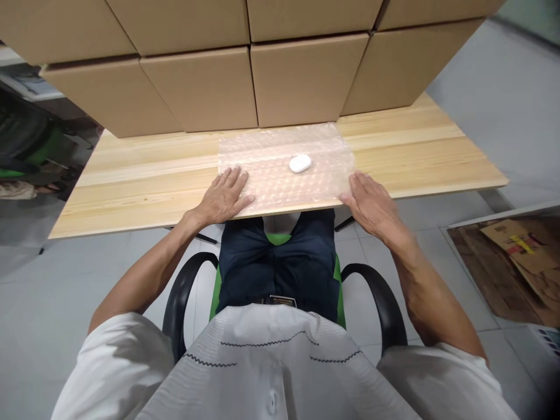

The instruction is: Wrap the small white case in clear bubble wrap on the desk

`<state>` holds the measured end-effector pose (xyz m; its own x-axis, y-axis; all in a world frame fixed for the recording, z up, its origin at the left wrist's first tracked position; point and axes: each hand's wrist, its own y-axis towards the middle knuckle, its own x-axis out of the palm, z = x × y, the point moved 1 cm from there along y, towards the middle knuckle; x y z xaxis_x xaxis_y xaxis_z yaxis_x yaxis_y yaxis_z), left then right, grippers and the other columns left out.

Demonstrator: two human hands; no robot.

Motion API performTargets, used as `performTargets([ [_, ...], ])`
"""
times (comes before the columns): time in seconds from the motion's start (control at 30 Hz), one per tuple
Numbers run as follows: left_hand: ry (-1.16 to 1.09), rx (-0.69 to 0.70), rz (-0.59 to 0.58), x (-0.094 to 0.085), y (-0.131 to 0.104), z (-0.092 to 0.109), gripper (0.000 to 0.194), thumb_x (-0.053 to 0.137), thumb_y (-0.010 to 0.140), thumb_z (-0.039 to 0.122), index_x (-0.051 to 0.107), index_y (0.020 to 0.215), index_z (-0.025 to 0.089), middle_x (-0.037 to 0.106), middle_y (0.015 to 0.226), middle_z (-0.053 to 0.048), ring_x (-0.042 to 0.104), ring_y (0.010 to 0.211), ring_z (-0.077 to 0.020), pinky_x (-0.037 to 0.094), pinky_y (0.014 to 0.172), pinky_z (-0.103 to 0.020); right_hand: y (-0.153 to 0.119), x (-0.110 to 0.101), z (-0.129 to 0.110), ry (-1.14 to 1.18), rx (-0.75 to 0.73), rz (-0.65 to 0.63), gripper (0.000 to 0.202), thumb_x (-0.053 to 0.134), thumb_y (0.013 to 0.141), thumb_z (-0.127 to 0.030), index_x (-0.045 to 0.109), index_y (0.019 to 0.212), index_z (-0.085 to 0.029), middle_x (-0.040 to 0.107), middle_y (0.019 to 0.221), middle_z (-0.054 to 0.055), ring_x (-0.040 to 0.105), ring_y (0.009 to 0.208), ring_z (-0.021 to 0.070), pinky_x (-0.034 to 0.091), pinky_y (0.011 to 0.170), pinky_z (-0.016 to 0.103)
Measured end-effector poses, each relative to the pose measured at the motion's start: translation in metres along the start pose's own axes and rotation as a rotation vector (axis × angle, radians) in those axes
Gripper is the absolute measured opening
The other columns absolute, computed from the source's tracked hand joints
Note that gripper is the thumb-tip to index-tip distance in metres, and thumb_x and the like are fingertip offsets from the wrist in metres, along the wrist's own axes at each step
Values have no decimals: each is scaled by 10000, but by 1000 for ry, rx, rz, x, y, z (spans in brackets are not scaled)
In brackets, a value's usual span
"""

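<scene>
A sheet of clear bubble wrap point(266, 181) lies flat on the wooden table near its front edge. On it, a little right of its middle, rests a small white rounded object point(300, 163). My left hand point(224, 196) is open, palm down, with its fingers spread over the sheet's left edge. At the sheet's right front corner, my right hand point(370, 201) lies flat and open, its thumb and fingertips touching the edge. Neither hand touches the white object.
Stacked cardboard boxes point(306, 79) line the back of the wooden table point(144, 184). Below are my lap and a green chair with black armrests point(378, 300). Flattened cardboard point(525, 251) lies on the floor at the right. Another chair stands at the far left.
</scene>
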<state>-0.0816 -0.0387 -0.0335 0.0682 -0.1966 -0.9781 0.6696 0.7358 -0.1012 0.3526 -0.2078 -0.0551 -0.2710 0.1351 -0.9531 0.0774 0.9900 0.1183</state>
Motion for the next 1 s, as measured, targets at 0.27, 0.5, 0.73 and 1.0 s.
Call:
performTargets([
  [0.27,1,-21,-13,-1,-2,3,1009,344,1224,814,283,1979,147,150,2082,-237,101,1963,-467,98,1577,-668,2,5,-45,-14,-149,24,782,333,1263,-581,411,1944,-207,293,2058,186,245,1937,417,277,1542,746],
  [0.5,12,0,-27,-3,-23,4,932,364,1250,762,322,1976,179,185,2084,-195,127,1962,-456,145,1576,-689,0,20,-25,-39,-189,37,748,362,1278,-500,477,1889,-83,471,1958,273,433,1861,449,362,1511,723],
  [0.73,-41,185,-41,0,-54,-6,1128,372,1154,981,329,1984,219,201,2079,-177,142,1962,-437,127,1595,-645,9,-9,-7,-74,-124,127,654,384,1245,-522,742,1658,-163,729,1753,236,648,1699,446,509,1422,683],
  [1.0,-98,291,-97,-5,-57,-16,901,580,1234,669,262,2003,324,175,2088,-129,139,1963,-425,154,1585,-698,69,-22,-59,-53,-222,22,646,480,1181,-328,617,1805,-235,521,1962,140,590,1744,425,577,1363,703],
])
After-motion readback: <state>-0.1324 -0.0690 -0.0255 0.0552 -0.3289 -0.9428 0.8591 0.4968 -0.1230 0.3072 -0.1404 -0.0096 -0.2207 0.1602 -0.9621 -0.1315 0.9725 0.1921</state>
